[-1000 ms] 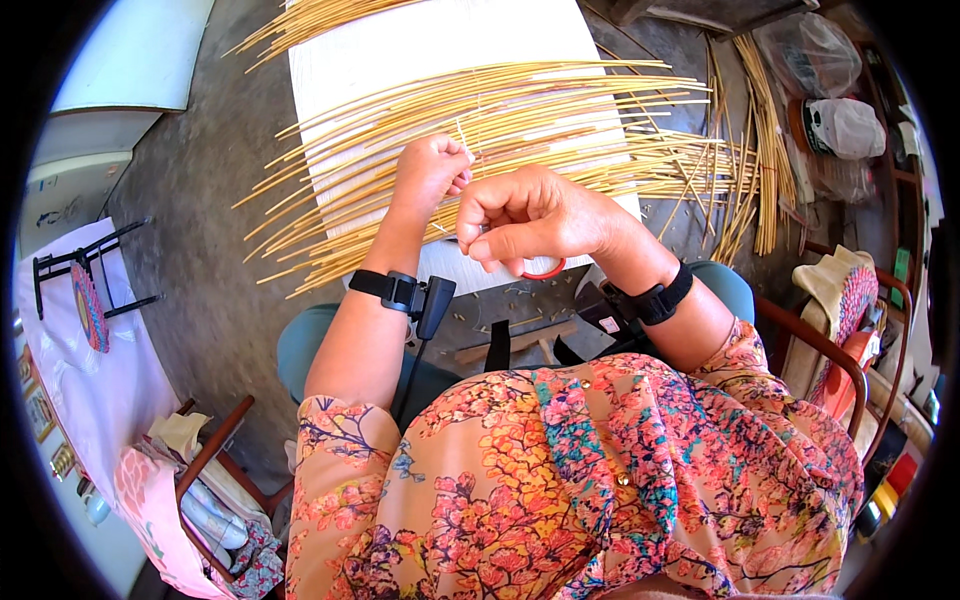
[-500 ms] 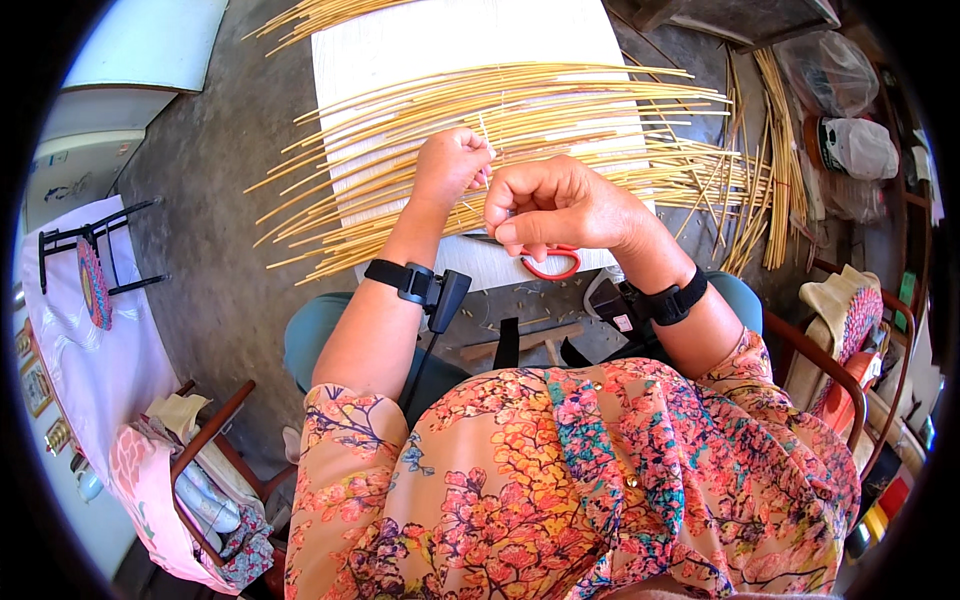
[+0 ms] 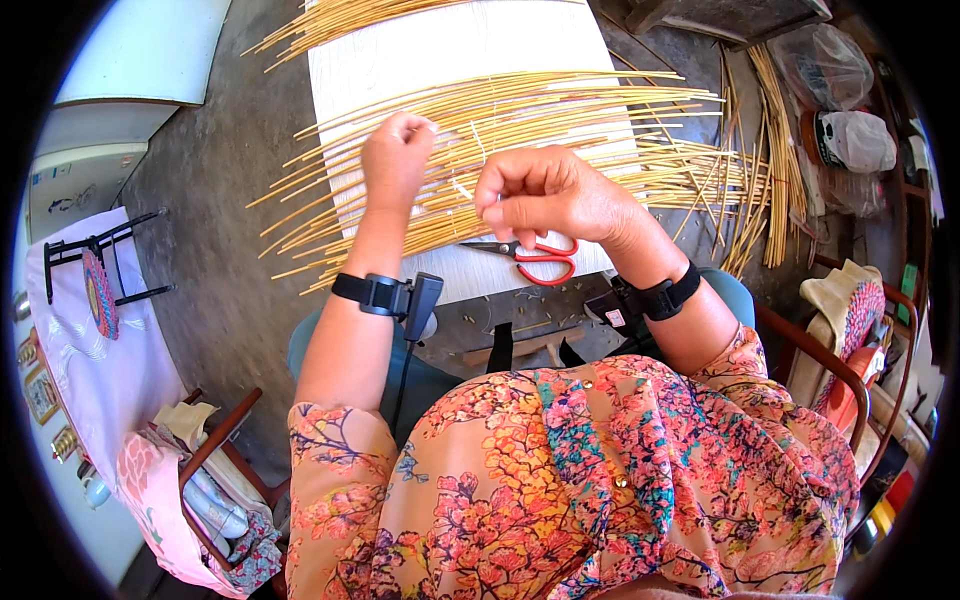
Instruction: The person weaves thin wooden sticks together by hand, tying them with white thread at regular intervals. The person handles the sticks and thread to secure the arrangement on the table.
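My left hand (image 3: 397, 160) is closed in a fist above the left part of a row of thin yellow reed-like sticks (image 3: 330, 205); what it may hold is hidden. To its right, my right hand (image 3: 550, 195) has its thumb and fingers pinched together over the sticks. A thin white string (image 3: 479, 138) shows between the hands and runs down to the right fingers, which appear to pinch it. The sticks lie side by side across a white table (image 3: 455, 288). Under the right hand lie scissors (image 3: 546, 270) with red handles, their blades partly among the stick ends.
Another bunch of sticks (image 3: 330, 25) lies at the table's far edge. More sticks (image 3: 772, 170) stand or lean at the right, near plastic-wrapped goods (image 3: 858, 143). Wooden armchairs (image 3: 815, 345) flank me, and a small black-framed stool (image 3: 100, 255) rests on a white cloth at the left.
My left hand has moved left, away from my right hand, and turned into a fist. My right hand has shifted slightly left, and more of the scissors shows.
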`<state>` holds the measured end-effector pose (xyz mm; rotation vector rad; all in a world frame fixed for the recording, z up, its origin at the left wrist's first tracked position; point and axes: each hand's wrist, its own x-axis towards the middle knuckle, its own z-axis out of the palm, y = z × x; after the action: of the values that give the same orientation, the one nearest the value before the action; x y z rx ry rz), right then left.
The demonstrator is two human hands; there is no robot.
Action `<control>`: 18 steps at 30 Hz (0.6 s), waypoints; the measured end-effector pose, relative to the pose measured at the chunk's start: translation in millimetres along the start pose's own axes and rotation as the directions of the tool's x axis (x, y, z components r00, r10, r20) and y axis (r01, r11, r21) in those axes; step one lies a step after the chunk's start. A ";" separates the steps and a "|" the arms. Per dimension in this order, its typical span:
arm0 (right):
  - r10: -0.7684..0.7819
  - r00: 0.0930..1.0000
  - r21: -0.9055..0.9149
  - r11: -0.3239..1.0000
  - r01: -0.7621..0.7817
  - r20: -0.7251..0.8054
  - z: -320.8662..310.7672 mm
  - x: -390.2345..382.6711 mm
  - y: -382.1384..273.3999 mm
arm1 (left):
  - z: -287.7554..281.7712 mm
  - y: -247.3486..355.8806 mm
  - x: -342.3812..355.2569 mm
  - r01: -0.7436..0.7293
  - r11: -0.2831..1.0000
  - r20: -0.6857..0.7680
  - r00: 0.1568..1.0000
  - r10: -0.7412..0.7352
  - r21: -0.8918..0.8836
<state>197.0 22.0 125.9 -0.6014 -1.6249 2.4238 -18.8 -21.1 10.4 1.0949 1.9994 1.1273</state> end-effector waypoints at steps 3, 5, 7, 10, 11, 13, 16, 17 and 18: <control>0.030 0.971 0.017 1.000 -0.026 -0.237 -3.6 2.1 4.9 | -11.2 11.4 9.5 -0.099 0.984 -0.039 0.994 0.105 0.145; 0.021 0.916 -0.006 1.000 -0.026 -0.400 -5.0 4.5 7.6 | -5.7 13.3 4.0 -0.229 0.916 0.010 0.971 0.239 0.328; 0.016 0.860 0.031 1.000 0.000 -0.510 -7.8 5.7 9.9 | 7.0 17.4 -6.1 -0.421 0.777 0.166 0.906 0.390 0.469; -0.006 0.802 0.082 0.994 0.069 -0.597 -17.9 8.8 11.6 | 29.8 22.0 -22.7 -0.573 0.616 0.343 0.818 0.461 0.540; -0.008 0.786 0.073 0.995 0.068 -0.618 -21.2 11.0 10.9 | 36.1 21.8 -27.9 -0.572 0.597 0.372 0.820 0.435 0.563; -0.001 0.774 0.078 0.995 0.066 -0.634 -21.4 13.1 8.2 | 40.0 17.8 -30.8 -0.567 0.584 0.405 0.824 0.397 0.581; 0.001 0.798 0.072 0.996 0.054 -0.602 -20.5 16.7 9.8 | 42.8 13.1 -28.4 -0.554 0.611 0.416 0.831 0.369 0.566; -0.001 0.798 0.064 0.997 0.049 -0.602 -21.1 17.9 10.3 | 42.2 11.5 -26.6 -0.548 0.621 0.416 0.835 0.361 0.561; -0.003 0.798 0.055 0.997 0.045 -0.602 -21.8 19.3 10.8 | 42.2 10.0 -25.0 -0.541 0.631 0.416 0.838 0.353 0.556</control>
<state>189.5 43.0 104.3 -1.1833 -1.2554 1.9487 30.4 -23.2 1.8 2.0969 1.9805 0.3940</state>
